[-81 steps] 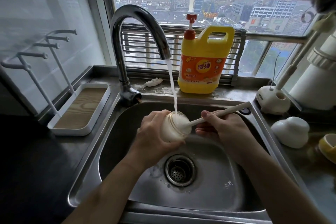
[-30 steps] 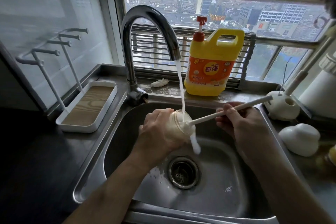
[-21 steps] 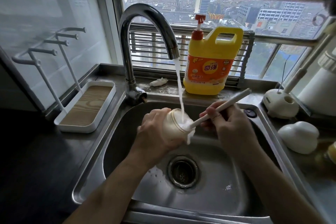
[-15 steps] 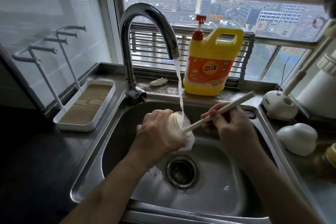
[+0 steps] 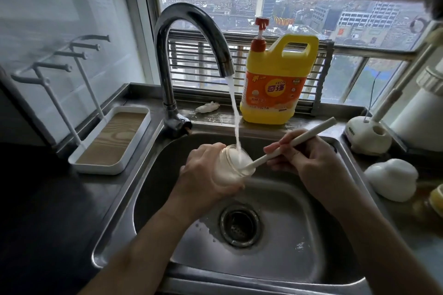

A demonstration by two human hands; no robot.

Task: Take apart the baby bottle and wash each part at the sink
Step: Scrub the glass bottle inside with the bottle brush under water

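Note:
My left hand (image 5: pixel 203 175) grips the clear baby bottle body (image 5: pixel 233 163) over the steel sink (image 5: pixel 311 258), its mouth tilted up and to the right under the water stream from the tap (image 5: pixel 191 38). My right hand (image 5: pixel 309 165) holds the white handle of a bottle brush (image 5: pixel 292 143), whose head is inside the bottle and hidden by foam. A white dome-shaped bottle part (image 5: pixel 392 179) lies on the counter at the right. A yellow part (image 5: pixel 437 199) shows at the right edge.
A yellow dish-soap jug (image 5: pixel 278 84) stands on the ledge behind the sink. A white brush stand (image 5: pixel 366 136) is at the right rear. A white drying rack with a wood-lined tray (image 5: pixel 112 139) sits on the left. The drain (image 5: pixel 239 225) is below my hands.
The brush handle has gone in and out of the bottle and tilted steeper. The bottle has stayed under the stream in my left hand. Overflow from the bottle mouth has stopped.

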